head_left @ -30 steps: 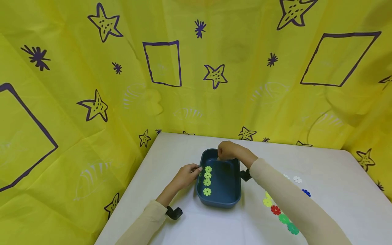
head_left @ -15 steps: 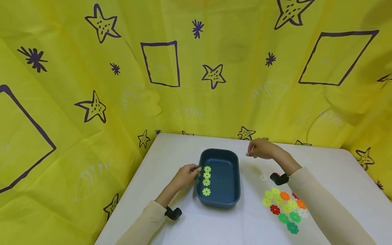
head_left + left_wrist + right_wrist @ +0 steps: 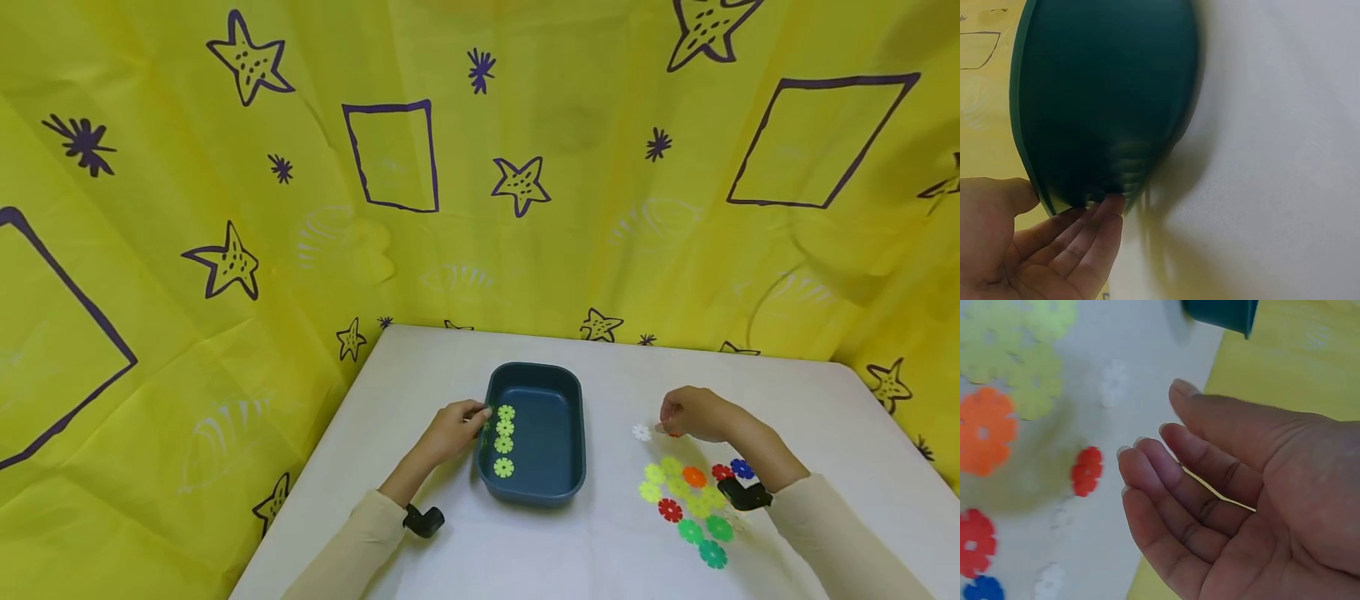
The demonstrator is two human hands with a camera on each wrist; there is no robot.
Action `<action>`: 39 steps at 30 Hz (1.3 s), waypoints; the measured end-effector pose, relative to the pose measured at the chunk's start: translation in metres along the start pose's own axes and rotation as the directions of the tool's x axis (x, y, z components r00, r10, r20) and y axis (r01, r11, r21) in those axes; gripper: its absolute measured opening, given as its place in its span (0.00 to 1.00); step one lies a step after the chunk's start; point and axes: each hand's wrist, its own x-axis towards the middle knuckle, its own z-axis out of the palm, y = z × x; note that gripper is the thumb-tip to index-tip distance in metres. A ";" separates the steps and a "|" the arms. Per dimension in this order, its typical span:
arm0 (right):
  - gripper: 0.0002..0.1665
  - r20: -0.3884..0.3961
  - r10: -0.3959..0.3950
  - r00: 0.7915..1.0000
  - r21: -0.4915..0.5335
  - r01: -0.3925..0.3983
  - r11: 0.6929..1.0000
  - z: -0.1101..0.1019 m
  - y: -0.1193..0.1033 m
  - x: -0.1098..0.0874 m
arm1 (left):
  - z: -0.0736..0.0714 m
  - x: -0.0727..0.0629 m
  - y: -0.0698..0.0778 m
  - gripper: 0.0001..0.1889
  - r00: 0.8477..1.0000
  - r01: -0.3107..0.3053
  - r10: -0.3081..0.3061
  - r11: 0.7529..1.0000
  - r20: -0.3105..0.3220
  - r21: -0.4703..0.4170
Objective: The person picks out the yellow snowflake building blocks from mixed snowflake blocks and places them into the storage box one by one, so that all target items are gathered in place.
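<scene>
My left hand (image 3: 452, 430) holds the left wall of a dark teal plastic tub (image 3: 551, 442), thumb at the rim and fingers against the outside. In the left wrist view, the curled fingers (image 3: 1079, 244) lie along the tub's wall. Inside the tub, several yellow-green flower-shaped plastic discs (image 3: 504, 445) form a row along the left side. My right hand (image 3: 697, 413) hovers above the table right of the tub, fingers loosely bent and nothing in them. Near its fingertips lie a white disc (image 3: 641, 432) and a red disc (image 3: 1087, 471).
Nearer the front right lies a loose group of notched discs: yellow ones (image 3: 699, 507), an orange one (image 3: 693, 477), green ones (image 3: 712, 553) and a blue one (image 3: 742, 468). A yellow patterned curtain (image 3: 465, 250) encloses the white table (image 3: 420, 367) at the back and sides.
My right hand has left the tub's far end, moving right and then back toward the front, over the discs. The left hand keeps its hold on the tub.
</scene>
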 end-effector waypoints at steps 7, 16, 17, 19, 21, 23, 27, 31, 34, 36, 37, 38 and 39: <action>0.11 -0.022 -0.006 1.000 0.006 0.007 1.000 0.026 0.018 -0.011 | 0.000 0.000 0.000 0.22 1.000 0.001 -0.001 1.000 0.001 -0.003; 0.15 -0.004 0.067 0.998 0.081 -0.066 0.995 0.041 0.021 -0.018 | 0.001 0.000 0.000 0.22 1.000 0.003 -0.003 1.000 0.000 -0.014; 0.15 -0.005 0.066 0.998 0.084 -0.066 0.994 0.043 0.021 -0.018 | 0.001 0.000 0.000 0.22 1.000 0.003 -0.003 1.000 0.000 -0.015; 0.15 -0.008 0.067 0.998 0.090 -0.066 0.994 0.044 0.021 -0.018 | 0.001 0.001 0.000 0.22 1.000 0.000 0.000 1.000 0.001 -0.016; 0.14 -0.007 0.063 0.998 0.090 -0.062 0.994 0.045 0.022 -0.019 | 0.001 0.001 -0.001 0.22 1.000 -0.001 0.001 1.000 0.002 -0.015; 0.14 -0.004 0.066 0.998 0.093 -0.065 0.994 0.045 0.022 -0.019 | 0.001 0.001 -0.001 0.22 1.000 0.000 0.000 1.000 0.004 -0.011; 0.16 -0.006 0.072 0.997 0.096 -0.071 0.993 0.046 0.023 -0.018 | 0.001 0.001 0.000 0.22 1.000 0.003 -0.003 1.000 0.000 -0.004; 0.16 -0.015 0.062 0.998 0.092 -0.060 0.994 0.048 0.025 -0.018 | 0.002 0.000 0.000 0.23 1.000 0.008 -0.008 1.000 -0.001 -0.008; 0.15 -0.016 0.054 0.998 0.092 -0.052 0.994 0.049 0.025 -0.018 | 0.002 0.000 0.000 0.22 1.000 0.007 -0.007 1.000 -0.002 -0.014; 0.15 -0.014 0.056 0.998 0.099 -0.055 0.994 0.050 0.025 -0.019 | 0.002 -0.001 0.000 0.22 1.000 0.004 -0.004 1.000 -0.004 -0.016; 0.15 -0.012 0.052 0.999 0.100 -0.050 0.994 0.050 0.025 -0.019 | 0.002 -0.001 0.000 0.22 1.000 0.003 -0.004 1.000 -0.005 -0.016; 0.14 -0.011 0.049 0.999 0.103 -0.047 0.994 0.050 0.024 -0.019 | 0.002 -0.001 0.000 0.22 1.000 0.003 -0.003 1.000 -0.005 -0.017; 0.14 -0.009 0.043 0.999 0.101 -0.042 0.994 0.050 0.025 -0.019 | 0.002 -0.001 0.000 0.22 1.000 0.003 -0.003 1.000 -0.004 -0.018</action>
